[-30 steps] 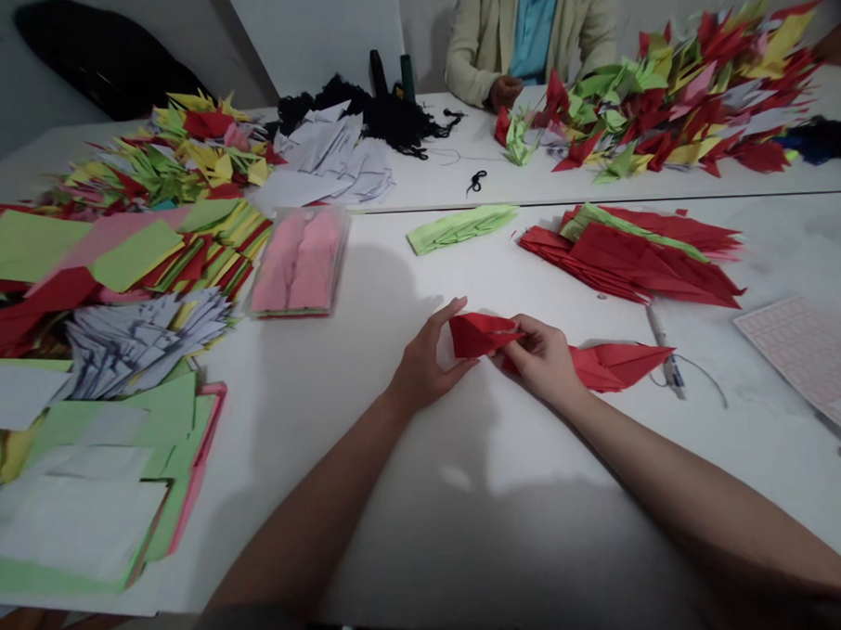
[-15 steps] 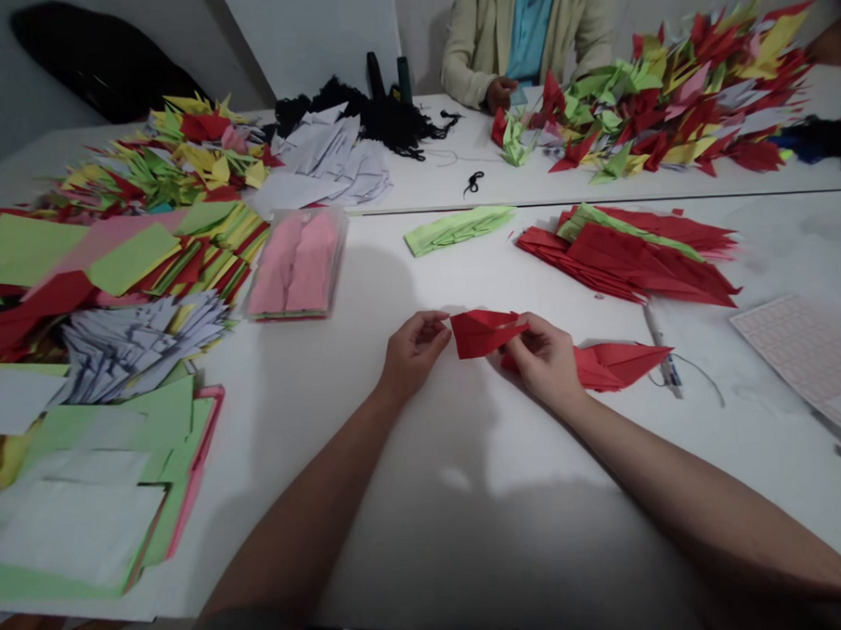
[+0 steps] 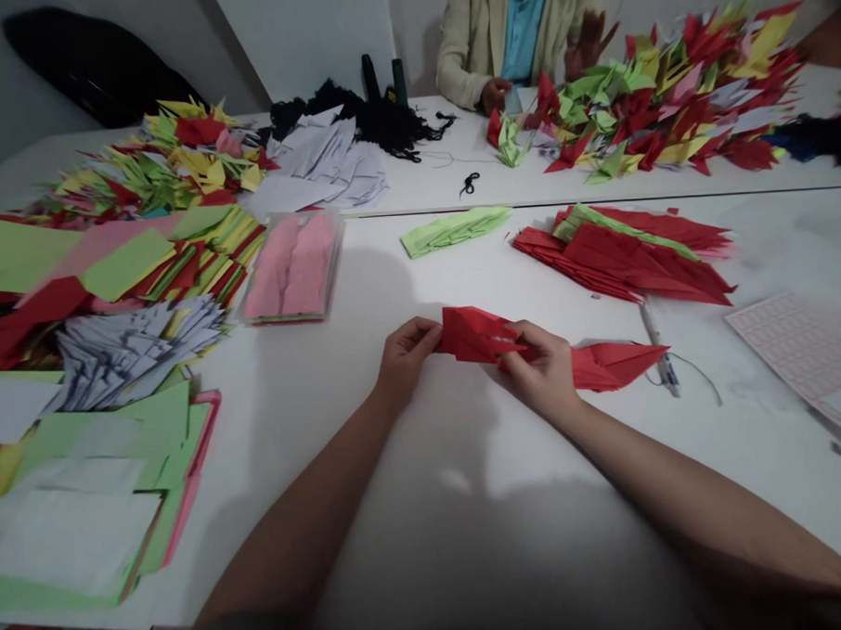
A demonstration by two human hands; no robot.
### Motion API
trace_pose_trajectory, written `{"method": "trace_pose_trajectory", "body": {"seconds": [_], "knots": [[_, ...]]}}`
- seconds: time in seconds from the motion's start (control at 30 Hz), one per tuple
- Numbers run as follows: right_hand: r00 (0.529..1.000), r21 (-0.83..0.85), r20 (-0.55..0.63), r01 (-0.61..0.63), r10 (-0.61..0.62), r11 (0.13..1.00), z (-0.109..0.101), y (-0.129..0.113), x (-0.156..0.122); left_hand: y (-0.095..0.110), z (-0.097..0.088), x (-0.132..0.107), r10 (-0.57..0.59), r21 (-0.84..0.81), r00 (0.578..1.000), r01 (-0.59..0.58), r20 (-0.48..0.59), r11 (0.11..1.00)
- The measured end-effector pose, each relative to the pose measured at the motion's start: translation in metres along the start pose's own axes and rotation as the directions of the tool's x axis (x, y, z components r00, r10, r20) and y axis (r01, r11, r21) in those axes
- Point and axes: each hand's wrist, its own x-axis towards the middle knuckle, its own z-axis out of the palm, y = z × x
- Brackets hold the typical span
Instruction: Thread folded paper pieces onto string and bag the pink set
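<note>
A folded piece of red paper is held just above the white table between my two hands. My left hand pinches its left edge between thumb and fingers. At the other end, my right hand grips the paper where its loose points split apart. Another folded red paper lies on the table just beyond my right wrist, partly hidden by that hand. Farther back are a stack of folded red papers and a fanned row of green folded papers.
Colored paper stacks and folded white papers cover the left side. A pink paper pack stands near them. A pen and a printed sheet lie right. Paper crane heaps sit on the far table, by a seated person.
My left hand now pinches the left edge of the red paper, which has turned and shifted slightly left. The person across has raised one hand behind the heap.
</note>
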Motion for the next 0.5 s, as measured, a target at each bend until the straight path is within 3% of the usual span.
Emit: {"method": "trace_pose_trajectory", "body": {"seconds": [0.2,0.5], "knots": [[0.995,-0.041,0.051,0.087,-0.085,0.995,0.0026,-0.0008,0.0017,-0.0041,0.0108,-0.0006,-0.04,-0.24,0.998,0.025,-0.058,0.97],[0.992,-0.005,0.11,0.069,-0.068,0.998,0.0033,-0.0023,0.0023,-0.0058,0.0115,0.001,0.002,-0.246,0.996,-0.023,-0.087,0.969]]}}
